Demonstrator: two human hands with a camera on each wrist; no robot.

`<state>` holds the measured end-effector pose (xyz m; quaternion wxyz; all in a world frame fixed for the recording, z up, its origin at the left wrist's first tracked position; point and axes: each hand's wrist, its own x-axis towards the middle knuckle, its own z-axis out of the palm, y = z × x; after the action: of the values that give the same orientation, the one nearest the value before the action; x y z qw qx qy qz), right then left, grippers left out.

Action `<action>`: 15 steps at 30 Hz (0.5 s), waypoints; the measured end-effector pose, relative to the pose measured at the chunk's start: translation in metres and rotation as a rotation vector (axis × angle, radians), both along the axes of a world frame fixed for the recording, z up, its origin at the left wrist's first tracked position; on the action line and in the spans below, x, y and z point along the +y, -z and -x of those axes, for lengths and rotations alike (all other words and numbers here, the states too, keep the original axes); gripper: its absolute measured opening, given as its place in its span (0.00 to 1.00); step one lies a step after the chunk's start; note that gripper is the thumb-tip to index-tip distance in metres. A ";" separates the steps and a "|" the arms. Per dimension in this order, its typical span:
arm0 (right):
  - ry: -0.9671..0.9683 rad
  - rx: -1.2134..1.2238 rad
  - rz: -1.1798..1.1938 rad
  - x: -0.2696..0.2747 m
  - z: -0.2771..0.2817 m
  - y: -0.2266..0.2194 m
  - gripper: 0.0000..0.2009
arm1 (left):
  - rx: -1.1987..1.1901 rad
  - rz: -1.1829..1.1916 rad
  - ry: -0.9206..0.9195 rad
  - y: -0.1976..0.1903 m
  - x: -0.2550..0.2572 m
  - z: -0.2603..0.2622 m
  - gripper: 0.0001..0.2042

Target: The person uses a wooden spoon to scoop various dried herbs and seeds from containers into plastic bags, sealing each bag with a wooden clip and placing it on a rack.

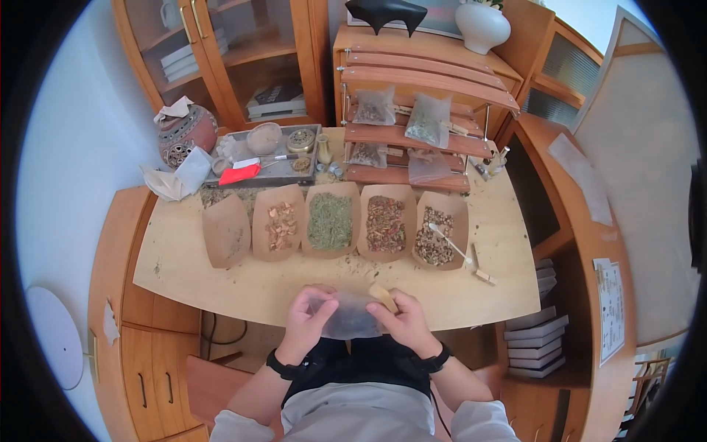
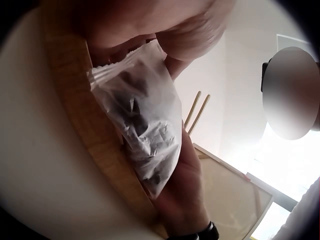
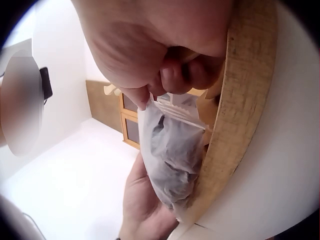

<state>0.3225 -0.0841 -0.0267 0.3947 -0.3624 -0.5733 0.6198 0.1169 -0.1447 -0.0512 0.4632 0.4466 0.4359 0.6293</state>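
Observation:
Above the table's front edge, the left hand (image 1: 305, 317) pinches one side of a translucent bag (image 1: 347, 317) between thumb and fingers. The right hand (image 1: 407, 318) pinches the opposite side and also holds a pale wooden clip (image 1: 382, 296). In the left wrist view, the bag (image 2: 145, 120) hangs from the left hand (image 2: 160, 25), its ribbed edge uppermost and dark contents showing through. The right wrist view has the bag (image 3: 172, 155) below the curled fingers of the right hand (image 3: 160, 40); part of the clip is hidden.
Five paper trays stand in a row: one nearly bare (image 1: 227, 232), others with wood-coloured pieces (image 1: 280, 225), green herb (image 1: 331, 221), reddish bits (image 1: 386, 223) and brown bits (image 1: 435, 239) with a white spoon (image 1: 451, 244). Behind are a wooden rack (image 1: 412, 138) with bags and a grey tray (image 1: 274, 181).

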 end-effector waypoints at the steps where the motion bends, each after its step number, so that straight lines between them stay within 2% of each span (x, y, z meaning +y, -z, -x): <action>1: -0.008 0.014 0.025 -0.002 0.001 0.001 0.07 | -0.056 0.004 0.002 0.002 -0.001 0.000 0.08; 2: 0.004 -0.002 -0.022 -0.002 0.002 0.002 0.07 | -0.111 0.008 0.001 0.004 -0.003 0.001 0.08; 4: 0.013 -0.028 -0.121 -0.003 0.005 0.000 0.07 | -0.068 0.003 -0.026 0.003 -0.006 0.001 0.08; 6: 0.040 -0.037 -0.117 -0.004 0.006 -0.002 0.07 | -0.063 0.048 -0.077 0.001 -0.010 0.004 0.09; 7: 0.047 -0.037 -0.114 -0.004 0.006 0.000 0.08 | 0.031 0.020 -0.132 -0.007 -0.011 0.011 0.09; 9: 0.068 -0.058 -0.085 -0.004 0.000 0.008 0.07 | 0.226 -0.029 -0.238 -0.031 -0.010 0.033 0.09; 10: 0.082 -0.067 -0.072 -0.003 -0.002 0.013 0.06 | 0.325 0.042 -0.351 -0.038 -0.012 0.050 0.10; 13: 0.135 -0.045 -0.164 -0.002 0.000 0.021 0.07 | 1.119 -0.042 -0.571 -0.072 -0.006 0.113 0.11; 15: 0.139 -0.032 -0.147 -0.003 0.002 0.015 0.07 | 1.294 -0.033 -0.508 -0.079 -0.004 0.142 0.12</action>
<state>0.3204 -0.0871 -0.0412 0.4531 -0.3812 -0.5971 0.5412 -0.0253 -0.1484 0.0273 -0.0584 0.6232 0.7057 0.3320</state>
